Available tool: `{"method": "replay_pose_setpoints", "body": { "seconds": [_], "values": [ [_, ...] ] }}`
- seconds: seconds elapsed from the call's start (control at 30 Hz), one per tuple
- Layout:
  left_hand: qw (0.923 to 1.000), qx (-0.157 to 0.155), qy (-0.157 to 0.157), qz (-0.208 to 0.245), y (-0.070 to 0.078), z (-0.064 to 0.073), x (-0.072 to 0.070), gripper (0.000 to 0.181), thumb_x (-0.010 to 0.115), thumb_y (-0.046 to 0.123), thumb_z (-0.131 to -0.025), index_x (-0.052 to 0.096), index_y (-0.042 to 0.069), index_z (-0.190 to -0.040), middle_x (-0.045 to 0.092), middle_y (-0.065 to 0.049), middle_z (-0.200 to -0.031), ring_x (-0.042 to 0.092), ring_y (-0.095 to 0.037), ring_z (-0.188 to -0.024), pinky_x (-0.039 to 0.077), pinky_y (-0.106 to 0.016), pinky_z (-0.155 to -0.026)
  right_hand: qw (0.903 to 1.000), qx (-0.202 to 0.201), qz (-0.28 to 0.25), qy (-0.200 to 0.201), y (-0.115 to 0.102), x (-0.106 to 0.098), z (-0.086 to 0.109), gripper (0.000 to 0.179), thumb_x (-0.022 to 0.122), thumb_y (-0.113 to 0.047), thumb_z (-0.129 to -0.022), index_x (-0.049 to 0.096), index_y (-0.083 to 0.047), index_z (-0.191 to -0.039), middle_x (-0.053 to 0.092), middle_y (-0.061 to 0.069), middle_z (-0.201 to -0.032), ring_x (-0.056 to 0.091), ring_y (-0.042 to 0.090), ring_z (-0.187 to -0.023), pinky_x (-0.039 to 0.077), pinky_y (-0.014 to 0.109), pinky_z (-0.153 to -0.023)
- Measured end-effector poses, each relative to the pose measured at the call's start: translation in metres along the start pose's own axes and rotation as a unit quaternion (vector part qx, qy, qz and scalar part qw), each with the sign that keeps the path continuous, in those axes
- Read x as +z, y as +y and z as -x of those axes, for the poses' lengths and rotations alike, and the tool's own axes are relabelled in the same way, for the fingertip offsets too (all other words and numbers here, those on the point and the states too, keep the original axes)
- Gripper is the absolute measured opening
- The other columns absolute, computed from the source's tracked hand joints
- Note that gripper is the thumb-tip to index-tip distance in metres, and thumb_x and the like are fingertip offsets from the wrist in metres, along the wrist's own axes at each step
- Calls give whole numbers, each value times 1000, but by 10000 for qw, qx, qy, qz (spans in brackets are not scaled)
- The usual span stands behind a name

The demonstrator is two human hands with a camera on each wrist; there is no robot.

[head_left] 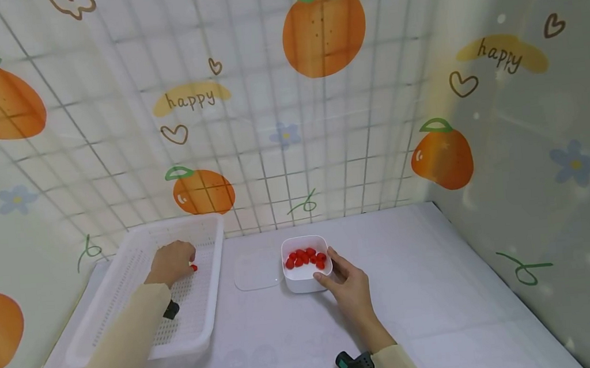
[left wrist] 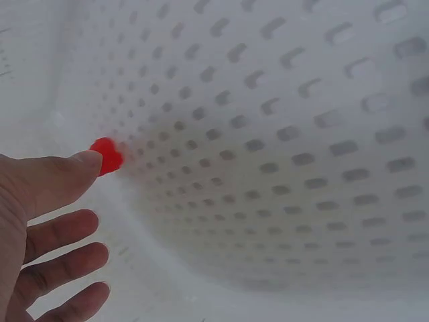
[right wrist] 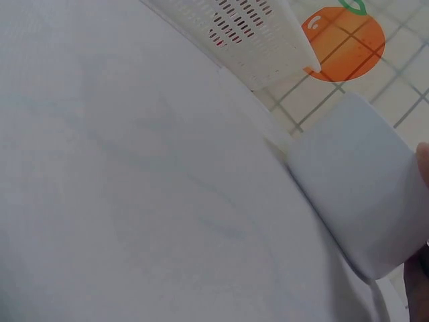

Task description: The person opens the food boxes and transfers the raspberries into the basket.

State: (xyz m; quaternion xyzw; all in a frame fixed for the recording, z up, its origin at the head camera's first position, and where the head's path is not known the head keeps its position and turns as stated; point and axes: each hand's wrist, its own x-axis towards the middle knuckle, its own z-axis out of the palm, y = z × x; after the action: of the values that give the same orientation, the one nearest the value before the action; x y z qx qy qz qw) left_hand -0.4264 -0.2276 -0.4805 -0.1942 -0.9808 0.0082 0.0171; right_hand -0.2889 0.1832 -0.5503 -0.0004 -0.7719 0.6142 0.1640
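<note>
In the white perforated basket point(head_left: 211, 294), my left hand point(head_left: 173, 262) pinches a small, shiny red piece point(left wrist: 109, 155) by the thumb. That piece is rounded with a notched outline, and the index finger behind it is hidden; the other fingers of this hand are loosely bent. My right hand point(head_left: 352, 289) grips the right side of a square white box point(head_left: 303, 285), thumb at the near rim and fingers at the far right side. Several red pieces point(head_left: 306, 256) like the pinched one lie inside the box. The right wrist view shows the box's smooth outer wall point(right wrist: 358, 181) upright on the table.
A clear flat lid point(head_left: 257, 269) lies on the white table point(head_left: 429, 300) between basket and box. Behind the table hangs a translucent sheet point(head_left: 261, 82) printed with oranges, with a wire grid showing through; another printed sheet point(head_left: 536, 205) closes off the right side.
</note>
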Motion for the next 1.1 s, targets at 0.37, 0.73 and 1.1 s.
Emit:
{"method": "replay_pose_setpoints", "body": {
  "seconds": [0.37,0.73,1.1],
  "values": [
    [9994,38,328,-130,8,5,-39,18,82,10,-84,77,5,-101,76,-11,-100,71,-35,-91,59,-54,-78,9999,-52,-107,-12,-1,0,1,73,86,-17,-89,53,-7,-153,51,7,-158,51,31,-144,43,36,-110],
    [9954,219,896,-250,22,2,-74,15,83,10,-84,79,8,-99,76,-11,-100,70,-35,-92,59,-53,-78,9999,-17,-85,-104,2,-2,-3,73,86,-18,-90,52,-8,-154,50,3,-158,50,27,-145,43,32,-110],
    [9917,469,1123,-410,66,-4,-108,19,82,12,-86,78,9,-105,76,-6,-101,70,-34,-92,57,-52,-83,9998,147,-83,-95,1,-1,-2,73,85,-19,-90,52,-9,-154,49,4,-159,49,28,-146,43,32,-110]
  ]
}}
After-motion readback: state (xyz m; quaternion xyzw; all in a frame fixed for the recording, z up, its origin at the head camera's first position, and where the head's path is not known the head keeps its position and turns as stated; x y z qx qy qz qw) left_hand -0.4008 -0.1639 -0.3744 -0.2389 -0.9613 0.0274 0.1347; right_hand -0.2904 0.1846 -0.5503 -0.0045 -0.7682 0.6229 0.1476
